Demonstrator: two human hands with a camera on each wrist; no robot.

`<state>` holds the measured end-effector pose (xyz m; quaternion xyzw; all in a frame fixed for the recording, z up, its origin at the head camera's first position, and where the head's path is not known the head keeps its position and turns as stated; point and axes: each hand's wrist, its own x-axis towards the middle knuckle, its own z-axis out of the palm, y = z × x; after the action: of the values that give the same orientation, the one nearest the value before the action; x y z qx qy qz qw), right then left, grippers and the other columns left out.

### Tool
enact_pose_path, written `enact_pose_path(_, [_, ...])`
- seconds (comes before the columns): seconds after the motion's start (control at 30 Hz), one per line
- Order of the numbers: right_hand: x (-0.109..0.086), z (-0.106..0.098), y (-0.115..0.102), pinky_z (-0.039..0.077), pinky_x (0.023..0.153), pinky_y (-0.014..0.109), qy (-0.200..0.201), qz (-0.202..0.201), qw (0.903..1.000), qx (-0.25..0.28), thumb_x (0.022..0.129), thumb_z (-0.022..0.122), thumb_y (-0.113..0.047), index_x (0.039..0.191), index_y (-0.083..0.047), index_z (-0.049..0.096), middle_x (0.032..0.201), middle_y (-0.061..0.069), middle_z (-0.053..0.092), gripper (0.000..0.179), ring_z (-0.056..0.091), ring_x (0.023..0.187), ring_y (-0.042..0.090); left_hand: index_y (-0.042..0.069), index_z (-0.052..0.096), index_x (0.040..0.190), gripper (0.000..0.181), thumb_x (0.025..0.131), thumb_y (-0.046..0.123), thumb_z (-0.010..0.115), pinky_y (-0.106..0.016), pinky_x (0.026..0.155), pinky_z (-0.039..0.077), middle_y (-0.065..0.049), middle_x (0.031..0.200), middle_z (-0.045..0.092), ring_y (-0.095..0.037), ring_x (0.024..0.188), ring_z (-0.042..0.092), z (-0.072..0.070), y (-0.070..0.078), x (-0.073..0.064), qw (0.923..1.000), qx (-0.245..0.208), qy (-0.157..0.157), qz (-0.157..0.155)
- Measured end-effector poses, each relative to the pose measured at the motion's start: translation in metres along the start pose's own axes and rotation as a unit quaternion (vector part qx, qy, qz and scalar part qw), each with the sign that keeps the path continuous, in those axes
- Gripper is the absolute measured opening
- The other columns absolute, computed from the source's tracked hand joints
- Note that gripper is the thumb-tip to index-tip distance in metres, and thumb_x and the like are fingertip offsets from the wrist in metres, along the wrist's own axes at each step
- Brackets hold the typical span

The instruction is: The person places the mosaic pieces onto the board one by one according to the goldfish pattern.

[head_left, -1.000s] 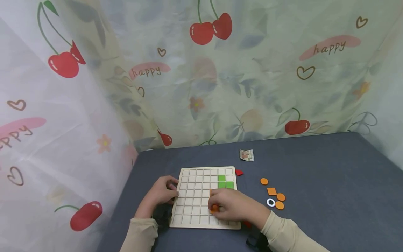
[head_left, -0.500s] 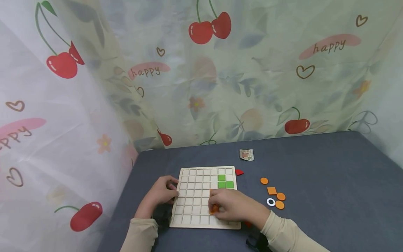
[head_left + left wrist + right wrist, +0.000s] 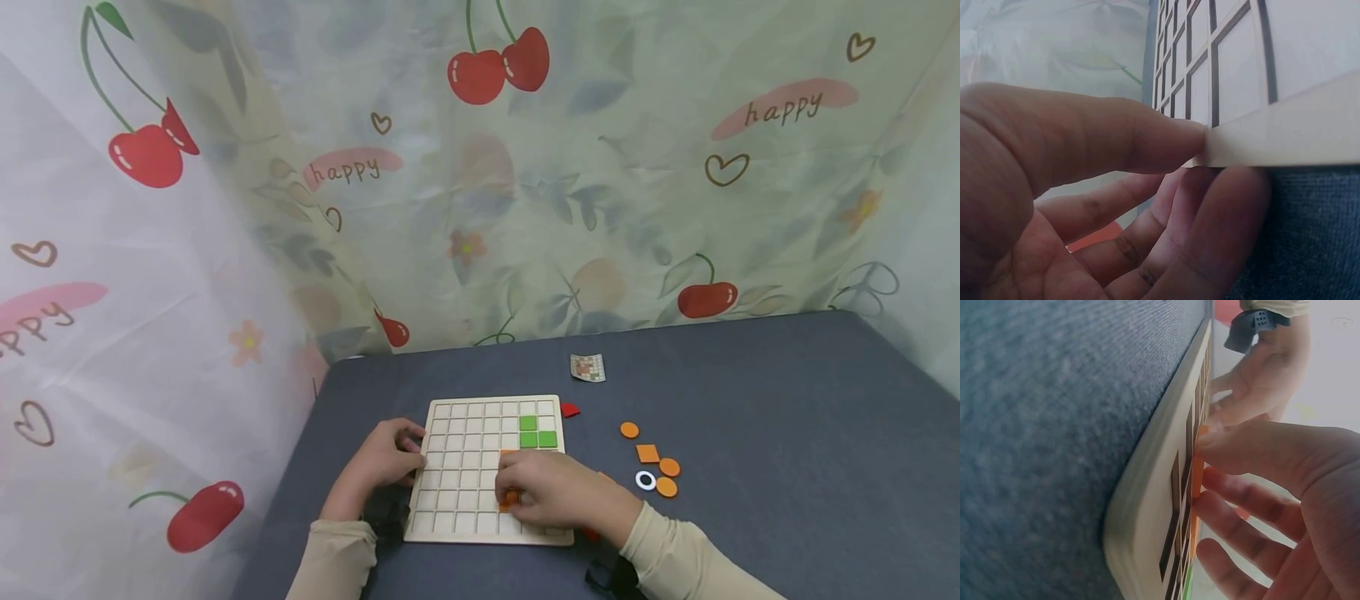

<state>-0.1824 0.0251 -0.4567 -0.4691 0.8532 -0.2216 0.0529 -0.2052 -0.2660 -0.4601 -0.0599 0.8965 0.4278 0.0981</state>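
Note:
A pale wooden grid board [image 3: 457, 475] lies on the dark cloth. At its left edge is my left hand [image 3: 390, 454]; the left wrist view shows the thumb [image 3: 1172, 140] on the rim and the index finger just below, gripping the edge. Over the board's right part, my right hand [image 3: 551, 487] pinches an orange tile [image 3: 507, 500] low in the grid. In the right wrist view, thumb and fingers are on this orange tile [image 3: 1198, 465]. Another orange tile [image 3: 507, 453] peeks out above the hand. Several green square tiles [image 3: 528, 423] fill cells toward the upper right.
Right of the board lie orange discs [image 3: 629, 430], an orange square tile [image 3: 647, 453] and a white ring [image 3: 645, 481]. A red piece [image 3: 570, 410] sits at the board's right edge. Behind is a small pattern card [image 3: 587, 368]. A printed curtain [image 3: 570, 208] stands behind the table.
Both hands stay nearly where they were. A bit of orange now shows just behind my right wrist, and the view has shifted slightly.

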Motion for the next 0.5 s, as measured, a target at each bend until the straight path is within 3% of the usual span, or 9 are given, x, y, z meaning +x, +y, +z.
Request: enact_pose_path(0.5, [-0.0016, -0.0007, 0.0027, 0.046, 0.069, 0.016, 0.002, 0.012, 0.9999, -0.006, 0.09, 0.079, -0.012, 0.095, -0.021, 0.078, 0.09, -0.009, 0.063, 0.011, 0.049, 0.074, -0.001, 0.0, 0.068, 0.125, 0.04, 0.086, -0.001, 0.077, -0.039, 0.059, 0.064, -0.014, 0.093, 0.064, -0.024, 0.074, 0.067, -0.0005, 0.0004, 0.0001, 1.0, -0.005, -0.004, 0.003])
